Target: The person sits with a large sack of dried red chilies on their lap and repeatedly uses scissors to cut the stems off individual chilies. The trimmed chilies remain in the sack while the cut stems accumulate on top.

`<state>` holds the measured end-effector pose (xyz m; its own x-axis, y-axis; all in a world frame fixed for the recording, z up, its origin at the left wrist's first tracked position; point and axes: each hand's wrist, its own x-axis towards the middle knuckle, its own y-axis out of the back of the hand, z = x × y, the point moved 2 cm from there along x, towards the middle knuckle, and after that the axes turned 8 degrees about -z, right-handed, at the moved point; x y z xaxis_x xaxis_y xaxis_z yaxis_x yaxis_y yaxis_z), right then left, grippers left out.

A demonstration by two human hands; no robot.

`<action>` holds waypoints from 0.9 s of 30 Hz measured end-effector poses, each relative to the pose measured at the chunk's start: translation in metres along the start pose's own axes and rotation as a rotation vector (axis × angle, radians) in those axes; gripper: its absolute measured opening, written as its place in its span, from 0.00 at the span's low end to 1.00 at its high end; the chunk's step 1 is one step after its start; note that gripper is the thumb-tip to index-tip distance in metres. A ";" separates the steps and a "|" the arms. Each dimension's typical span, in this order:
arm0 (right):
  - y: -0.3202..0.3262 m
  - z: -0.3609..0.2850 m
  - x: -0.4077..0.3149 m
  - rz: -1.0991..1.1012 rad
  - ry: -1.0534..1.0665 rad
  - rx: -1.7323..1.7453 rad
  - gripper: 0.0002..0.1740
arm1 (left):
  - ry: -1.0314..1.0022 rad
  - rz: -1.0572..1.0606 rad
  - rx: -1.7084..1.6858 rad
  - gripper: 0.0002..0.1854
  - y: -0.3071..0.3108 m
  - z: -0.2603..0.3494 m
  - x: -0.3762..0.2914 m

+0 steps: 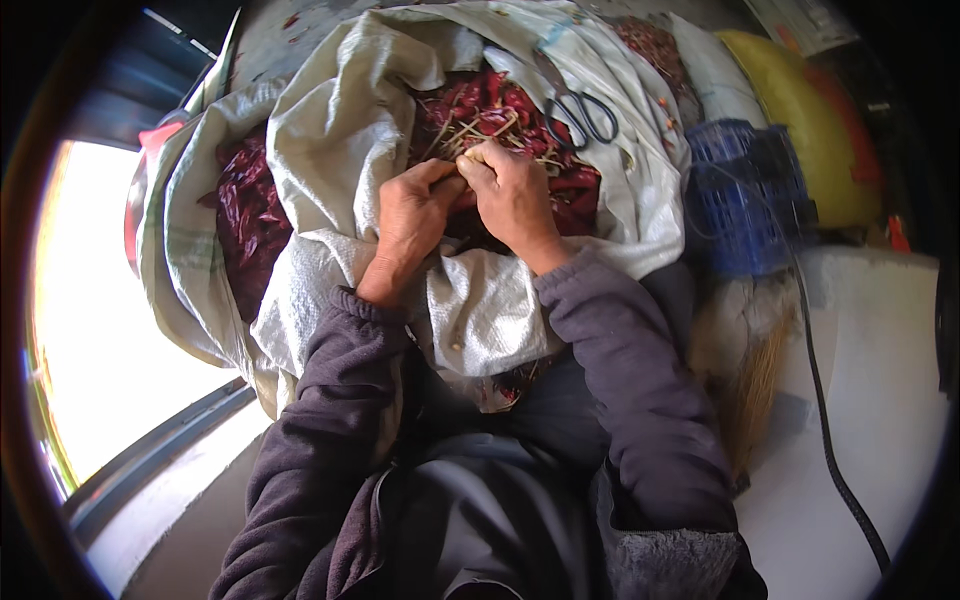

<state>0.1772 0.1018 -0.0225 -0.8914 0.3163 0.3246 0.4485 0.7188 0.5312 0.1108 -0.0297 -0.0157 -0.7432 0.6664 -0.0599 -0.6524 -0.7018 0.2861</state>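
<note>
My left hand [420, 202] and my right hand [506, 191] meet at the fingertips over a white woven sack [337, 135]. Dried red chili peppers [577, 199] with pale stems [480, 135] lie in its opening. Thumb and forefinger of each hand are pinched together; a reddish thing, seemingly a chili, shows between the hands, but the fingers hide most of it. Scissors with black handles [581, 120] rest on the sack's folded cloth, beyond my right hand. More dark red chilies [251, 217] fill a second woven sack [180, 202] at the left.
A blue plastic crate [742, 202] stands at the right, with a yellow sack [799, 127] behind it. A black cable [817, 375] runs down past a straw broom [761, 390]. Bright light enters through an opening at the left. More red material [649, 49] lies behind the sack.
</note>
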 end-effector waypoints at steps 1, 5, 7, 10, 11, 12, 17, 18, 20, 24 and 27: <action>0.000 -0.001 -0.003 -0.060 -0.138 0.132 0.08 | -0.016 -0.023 0.028 0.09 0.002 0.000 -0.002; -0.003 0.000 -0.011 -0.153 -0.556 0.755 0.10 | 0.061 -0.159 -0.111 0.08 0.006 -0.021 -0.006; -0.003 -0.001 -0.015 -0.156 -0.597 0.955 0.09 | 0.083 -0.191 -0.207 0.07 0.007 -0.026 -0.007; -0.010 -0.004 -0.020 -0.077 -0.594 1.064 0.09 | 0.097 -0.228 -0.391 0.06 0.007 -0.030 -0.007; -0.012 -0.004 -0.020 -0.052 -0.586 1.087 0.08 | 0.100 -0.237 -0.438 0.06 0.006 -0.029 -0.005; -0.013 -0.006 -0.020 -0.022 -0.592 1.106 0.10 | 0.105 -0.249 -0.480 0.06 0.006 -0.029 -0.005; -0.006 -0.013 -0.016 0.109 -0.097 0.022 0.10 | 0.116 -0.168 -0.575 0.06 -0.002 -0.019 -0.009; 0.001 -0.022 -0.019 0.123 0.069 -0.195 0.09 | 0.140 -0.151 -0.573 0.06 -0.004 -0.014 -0.013; 0.007 -0.034 -0.024 0.098 0.265 -0.432 0.08 | 0.154 -0.137 -0.572 0.06 -0.003 -0.014 -0.016; 0.000 -0.031 -0.028 0.263 0.044 0.016 0.09 | 0.080 -0.080 -0.504 0.06 -0.011 -0.014 -0.021; -0.007 -0.026 -0.038 0.184 -0.498 1.112 0.14 | -0.017 -0.031 -0.410 0.05 -0.011 -0.015 -0.022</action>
<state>0.2096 0.0687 -0.0184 -0.8576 0.4952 -0.1392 0.4880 0.6975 -0.5247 0.1322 -0.0404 -0.0317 -0.7218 0.6906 -0.0459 -0.6822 -0.7211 -0.1209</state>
